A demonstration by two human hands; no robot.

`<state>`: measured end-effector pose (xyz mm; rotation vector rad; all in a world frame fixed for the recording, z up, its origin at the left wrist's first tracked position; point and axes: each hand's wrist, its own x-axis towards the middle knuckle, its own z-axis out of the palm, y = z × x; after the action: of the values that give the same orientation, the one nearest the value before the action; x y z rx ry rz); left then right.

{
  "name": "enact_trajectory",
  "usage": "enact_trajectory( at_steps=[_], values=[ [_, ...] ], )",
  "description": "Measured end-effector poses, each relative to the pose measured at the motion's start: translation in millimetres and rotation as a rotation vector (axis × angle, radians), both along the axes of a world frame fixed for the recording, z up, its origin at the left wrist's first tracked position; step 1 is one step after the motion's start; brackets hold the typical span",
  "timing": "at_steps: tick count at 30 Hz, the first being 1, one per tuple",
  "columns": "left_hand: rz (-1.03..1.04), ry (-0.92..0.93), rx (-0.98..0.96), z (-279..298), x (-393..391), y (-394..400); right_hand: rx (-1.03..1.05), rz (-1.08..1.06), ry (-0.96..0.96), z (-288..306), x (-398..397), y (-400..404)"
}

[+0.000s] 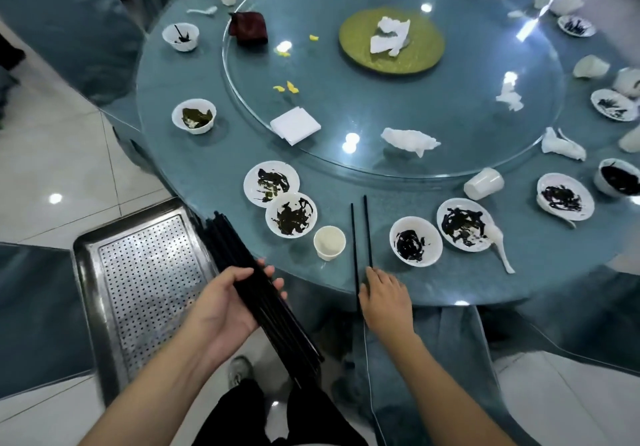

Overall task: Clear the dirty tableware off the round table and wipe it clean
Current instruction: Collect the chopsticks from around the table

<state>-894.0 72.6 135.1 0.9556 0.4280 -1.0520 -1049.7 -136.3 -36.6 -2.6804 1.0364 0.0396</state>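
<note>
Glass turntable (450,127) at centre of round table (207,168), w/ folded napkin (295,125) on its near-left edge. Chopstick pair (360,234) lies at near edge btwn paper cup (329,242) (left) and bowl (415,241) (right). Perforated tray (138,290) sits off table, near-left.

bare table edge (433,286) lies right of the pair of chopsticks (362,234); a cup (329,242) stands just left of them, a bowl (415,241) near on the right, possibly reachable between.
</note>
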Motion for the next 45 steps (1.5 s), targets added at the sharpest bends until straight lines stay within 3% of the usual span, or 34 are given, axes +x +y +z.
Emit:
enact_trajectory(
  at_steps=[7, 12, 16, 20, 24, 28, 36, 45],
  values=[
    [-0.036, 0.006, 0.011, -6.0, 13.1, -11.5, 0.077, -0.217, 0.147, 15.1, 30.0, -2.0],
    [-0.035, -0.013, 0.031, -6.9, 18.9, -4.6, 0.278, -0.451, 0.192, 17.3, 49.1, -11.0],
    [-0.017, -0.006, 0.043, -8.3, 22.2, 1.7, 0.329, -0.456, 0.205, 18.7, 48.4, -12.5],
    [-0.018, -0.014, 0.023, -6.7, 25.1, 9.1, 0.220, -0.371, 0.261, 20.9, 48.3, -8.5],
    [-0.018, -0.009, 0.005, -2.0, 31.6, 17.0, 0.238, -0.408, 0.128, 39.7, 47.5, -6.1],
    [-0.008, 0.008, -0.009, -0.7, 45.7, 27.3, 0.223, -0.431, -0.135, 82.5, 53.7, 3.1],
    [-0.013, 0.014, -0.032, -2.1, 78.2, 56.1, 0.466, -0.058, -0.226, 175.8, 114.6, 91.0],
    [0.072, -0.008, -0.032, 3.8, 129.2, 145.0, 0.466, 0.319, -0.084, 187.4, 187.9, 223.0]
  ],
)
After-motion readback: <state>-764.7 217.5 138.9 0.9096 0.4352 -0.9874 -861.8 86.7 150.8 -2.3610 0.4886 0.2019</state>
